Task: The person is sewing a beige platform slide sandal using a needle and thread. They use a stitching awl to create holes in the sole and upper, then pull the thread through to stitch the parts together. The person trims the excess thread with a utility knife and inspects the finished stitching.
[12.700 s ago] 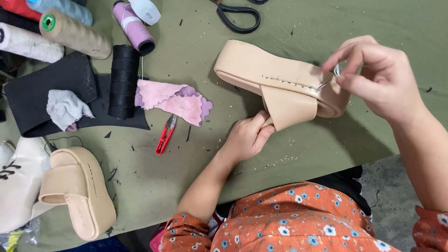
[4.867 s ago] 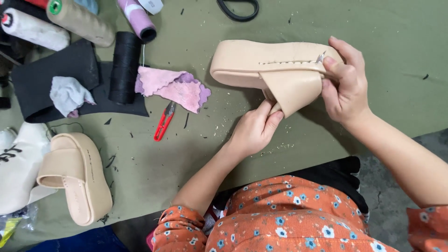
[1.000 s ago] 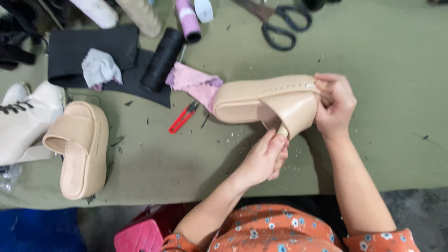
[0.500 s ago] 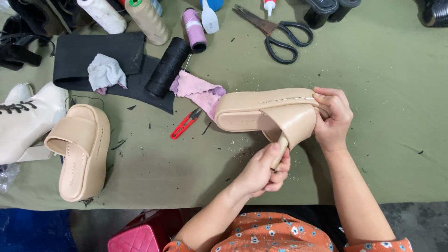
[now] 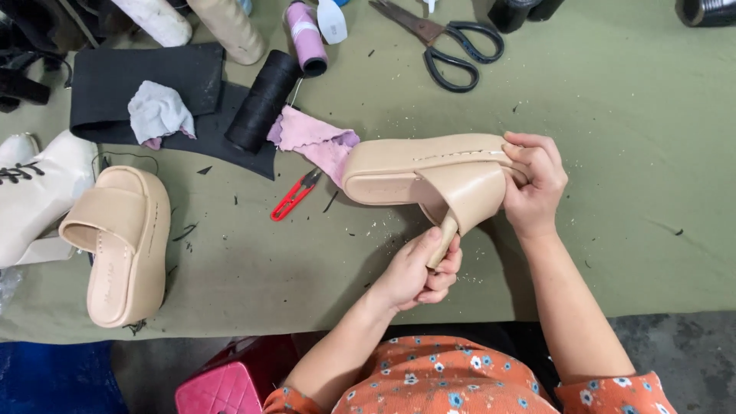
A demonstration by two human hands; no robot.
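A beige platform sandal (image 5: 399,165) lies on its side above the green table (image 5: 613,153), with a row of stitches along the sole edge. My right hand (image 5: 534,184) grips its right end, thumb on the stitched edge. My left hand (image 5: 420,270) pinches the loose end of the sandal's beige strap (image 5: 460,201) and holds it down toward me. A second beige platform sandal (image 5: 123,238) rests on the table at the left.
Red thread snips (image 5: 295,195) and a pink cloth (image 5: 316,142) lie left of the held sandal. Black scissors (image 5: 448,42), thread cones (image 5: 264,100), a black sheet (image 5: 146,84) and a white boot (image 5: 34,192) sit along the back and left. A pink quilted bag (image 5: 230,383) is below the table edge.
Over the last second my left hand slid down the strap toward its free end. My right hand keeps its hold on the sandal's end. The view shifted slightly.
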